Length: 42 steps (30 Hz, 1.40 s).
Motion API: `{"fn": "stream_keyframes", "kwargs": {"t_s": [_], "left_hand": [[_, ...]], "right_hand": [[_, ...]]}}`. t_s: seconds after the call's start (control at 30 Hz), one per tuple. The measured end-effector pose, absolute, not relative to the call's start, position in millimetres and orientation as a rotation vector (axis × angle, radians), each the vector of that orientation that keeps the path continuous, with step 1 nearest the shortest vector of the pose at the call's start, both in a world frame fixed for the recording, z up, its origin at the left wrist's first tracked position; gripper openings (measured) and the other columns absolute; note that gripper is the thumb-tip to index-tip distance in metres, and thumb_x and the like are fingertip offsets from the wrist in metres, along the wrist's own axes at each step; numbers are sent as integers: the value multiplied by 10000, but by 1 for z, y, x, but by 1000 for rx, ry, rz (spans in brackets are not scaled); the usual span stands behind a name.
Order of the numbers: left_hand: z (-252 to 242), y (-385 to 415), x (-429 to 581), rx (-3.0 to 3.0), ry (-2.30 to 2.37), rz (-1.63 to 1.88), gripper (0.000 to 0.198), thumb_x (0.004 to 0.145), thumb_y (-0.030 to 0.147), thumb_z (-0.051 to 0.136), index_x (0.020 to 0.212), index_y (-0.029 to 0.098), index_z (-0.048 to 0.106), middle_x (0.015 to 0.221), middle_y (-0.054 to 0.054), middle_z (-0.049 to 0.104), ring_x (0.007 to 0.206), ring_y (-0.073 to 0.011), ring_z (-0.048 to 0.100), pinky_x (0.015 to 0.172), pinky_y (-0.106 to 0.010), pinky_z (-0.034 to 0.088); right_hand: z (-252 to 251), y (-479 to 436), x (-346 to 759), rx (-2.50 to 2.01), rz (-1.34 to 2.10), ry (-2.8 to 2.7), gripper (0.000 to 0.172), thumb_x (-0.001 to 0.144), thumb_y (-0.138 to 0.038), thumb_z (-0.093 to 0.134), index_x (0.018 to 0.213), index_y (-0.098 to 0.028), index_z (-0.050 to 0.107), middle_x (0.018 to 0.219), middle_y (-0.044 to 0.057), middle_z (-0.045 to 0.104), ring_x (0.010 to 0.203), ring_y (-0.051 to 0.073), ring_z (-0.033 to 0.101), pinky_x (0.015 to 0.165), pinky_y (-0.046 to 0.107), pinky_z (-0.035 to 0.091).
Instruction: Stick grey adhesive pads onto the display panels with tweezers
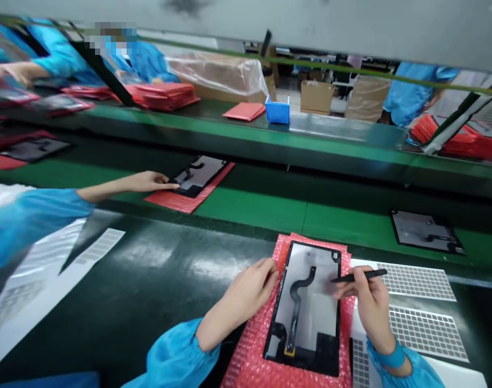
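In front of me a display panel [322, 312] lies back side up, with a curved black flex cable [296, 302] on its grey back. Under it are red bubble-wrap bags [254, 345]. My left hand [248, 291] rests at the left edge of the panel and bags, fingers curled together; whatever may be between the fingertips is hidden. My right hand [369, 302] is closed around slim black tweezers [371, 275], their tip over the panel's right edge. Beneath and beside that hand lie white sheets of small grey stickers [423, 328].
A co-worker's hand [149, 182] touches another panel [203, 171] on the green conveyor belt [265, 202]. A further panel [425, 231] lies at right on the belt. Beyond, a shelf holds red bags [160, 96] and a blue bin [278, 110]. Sticker sheets [96, 248] lie at left.
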<state>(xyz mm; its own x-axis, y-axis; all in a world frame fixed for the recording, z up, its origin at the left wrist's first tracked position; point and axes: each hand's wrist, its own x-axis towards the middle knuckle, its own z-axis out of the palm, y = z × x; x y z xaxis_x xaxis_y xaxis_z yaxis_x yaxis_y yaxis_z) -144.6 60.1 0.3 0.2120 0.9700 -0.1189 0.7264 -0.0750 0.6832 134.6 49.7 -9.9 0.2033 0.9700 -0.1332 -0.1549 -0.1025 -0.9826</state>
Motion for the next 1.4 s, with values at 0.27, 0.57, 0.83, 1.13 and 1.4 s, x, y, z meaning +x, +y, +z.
{"fn": "stream_keyframes", "kwargs": {"t_s": [0.27, 0.57, 0.83, 1.13, 1.4], "left_hand": [[-6, 52, -127, 1570, 1471, 823, 237, 1082, 487, 354, 1098, 254, 395, 852, 25, 627, 726, -153, 635, 676, -279, 512], [-19, 43, -119, 1777, 1673, 761, 304, 1001, 463, 554, 987, 188, 683, 1264, -149, 583, 1203, -314, 600, 1129, -543, 451], [-12, 40, -105, 1915, 1618, 683, 235, 921, 350, 674, 757, 183, 652, 1649, -149, 393, 1587, -388, 246, 1297, -586, 252], [16, 51, -76, 1489, 1370, 810, 378, 972, 601, 577, 977, 225, 543, 798, -20, 680, 724, -191, 684, 626, -298, 549], [14, 179, -54, 1167, 1293, 989, 702, 884, 423, 794, 1464, 206, 464, 886, -37, 738, 690, -180, 705, 632, -289, 566]], "right_hand": [[-39, 31, 175, -1342, 1124, -841, 523, 847, -678, 801, 954, -187, 653, 709, 75, 802, 598, 288, 793, 551, 377, 668], [-62, 20, 166, -1284, 1163, -889, 448, 948, -622, 723, 932, -177, 674, 773, 77, 811, 762, 257, 822, 773, 371, 688], [-62, 18, 167, -1232, 1177, -801, 512, 880, -673, 768, 934, -170, 688, 775, 91, 815, 756, 265, 829, 764, 374, 702], [-66, 19, 167, -1183, 1256, -588, 539, 853, -689, 786, 903, -162, 684, 763, 105, 817, 752, 276, 837, 705, 353, 709], [-68, 24, 184, -1118, 1029, -437, 528, 912, -662, 741, 1042, -158, 652, 779, 75, 819, 804, 269, 842, 842, 395, 695]]}}
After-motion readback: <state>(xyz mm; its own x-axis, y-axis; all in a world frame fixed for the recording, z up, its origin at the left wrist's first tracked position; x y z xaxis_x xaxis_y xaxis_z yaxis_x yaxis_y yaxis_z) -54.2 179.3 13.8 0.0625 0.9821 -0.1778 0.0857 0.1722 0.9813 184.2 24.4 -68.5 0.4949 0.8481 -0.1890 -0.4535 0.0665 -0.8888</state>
